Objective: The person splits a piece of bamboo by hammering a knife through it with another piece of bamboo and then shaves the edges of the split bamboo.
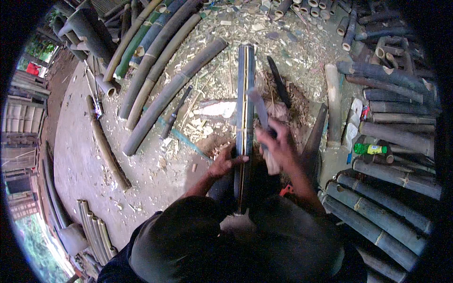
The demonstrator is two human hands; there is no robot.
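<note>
A dark bamboo pole [243, 113] runs lengthwise from between my knees out over the chip-strewn ground. A pale, narrow split or groove goes down its middle. My left hand [225, 162] grips the pole's near part from the left, its thumb laid across the top. In my right hand [279, 144] is a knife with a broad grey blade [258, 104] and a light wooden handle [272, 163]; the blade slants up and left, its tip close to the pole's right side. Motion blurs the hand and blade, and I cannot tell whether the blade touches the bamboo.
Long bamboo poles [174, 96] lie on the left. Dark bamboo lengths [377, 212] are piled along the right, where a green bottle [370, 149] rests. A long dark-bladed tool [279, 81] lies beyond my right hand. Another slim tool [175, 113] lies left of the pole.
</note>
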